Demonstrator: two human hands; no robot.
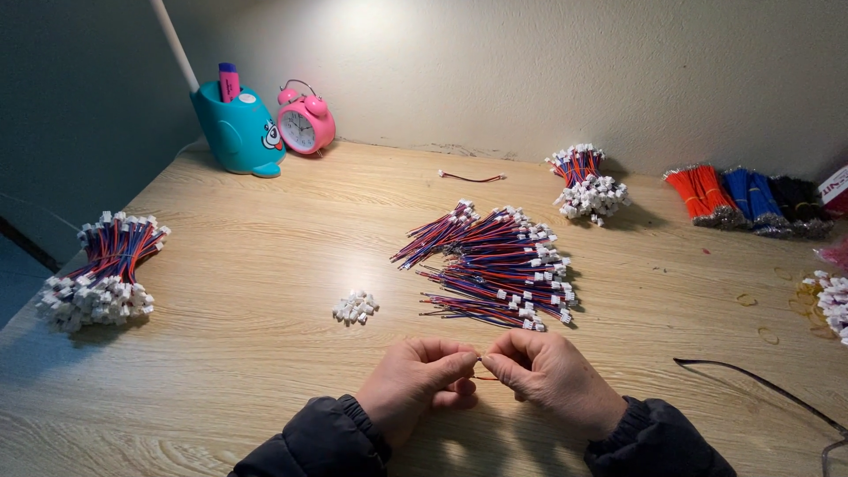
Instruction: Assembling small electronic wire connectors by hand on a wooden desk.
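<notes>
Left hand (415, 378): near edge of the table, fingers curled, thumb and forefinger pressed together on the left end of a thin wire.
Right hand (548, 371): just beside the left hand, fingertips meeting it; thumb and forefinger pinch the same wire from the right.
Wire (485, 378): thin, reddish, only a short stretch showing between and under the two hands; its ends are hidden by the fingers.
Sleeves (318, 442): dark, padded, at the near edge on both wrists.
Table (265, 256): pale wood grain, lit from above.
Connectors (355, 307): small heap of white plastic pieces, just far and left of the hands.
Loose wires (495, 265): spread pile of red and blue leads with white plugs, far of the hands, near the table's middle.
Left bundle (106, 269): tied red and blue leads with white plugs, at the left edge, well apart from the hands.
Far bundle (585, 184): similar tied bunch, far right of the middle.
Single lead (473, 177): lies alone, near the far wall.
Coloured bundles (751, 199): orange, blue and black bunches side by side, far right.
Rubber bands (767, 334): a few thin loops scattered on the right.
Lamp base (237, 131): teal, cartoon-shaped, far left, a pink marker standing in it.
Clock (305, 124): pink alarm clock, touching the lamp base on its right.
</notes>
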